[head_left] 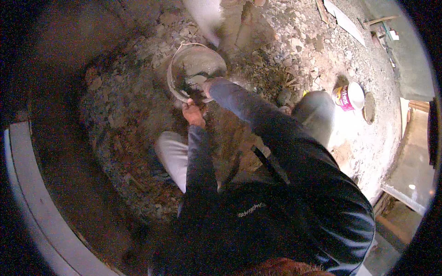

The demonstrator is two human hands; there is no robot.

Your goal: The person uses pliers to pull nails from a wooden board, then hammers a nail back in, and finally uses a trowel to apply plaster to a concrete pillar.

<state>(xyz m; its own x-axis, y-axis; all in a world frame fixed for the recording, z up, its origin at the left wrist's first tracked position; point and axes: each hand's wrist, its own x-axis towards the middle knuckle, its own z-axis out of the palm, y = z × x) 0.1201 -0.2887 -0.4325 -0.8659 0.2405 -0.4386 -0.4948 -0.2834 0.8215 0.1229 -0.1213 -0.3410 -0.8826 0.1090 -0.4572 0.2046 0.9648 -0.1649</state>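
Note:
A round grey bucket [177, 59] with a wire handle stands on the rubble in front of me, smeared with grey mortar inside. My left hand [193, 113] is at its near rim, fingers curled on the edge next to a dark clump. My right arm in a dark sleeve reaches over the rim. My right hand [206, 88] is mostly hidden in the bucket beyond the cuff, so its grip cannot be made out. I am crouching, with both pale trouser knees showing beside my arms.
The ground is loose rubble and dirt. A white tub with a pink label [348, 96] and a round lid [368, 108] lie to the right. Planks [345, 20] lie at the far right. A blurred pale shape [205, 18] is behind the bucket. A pale curved edge [32, 198] runs at left.

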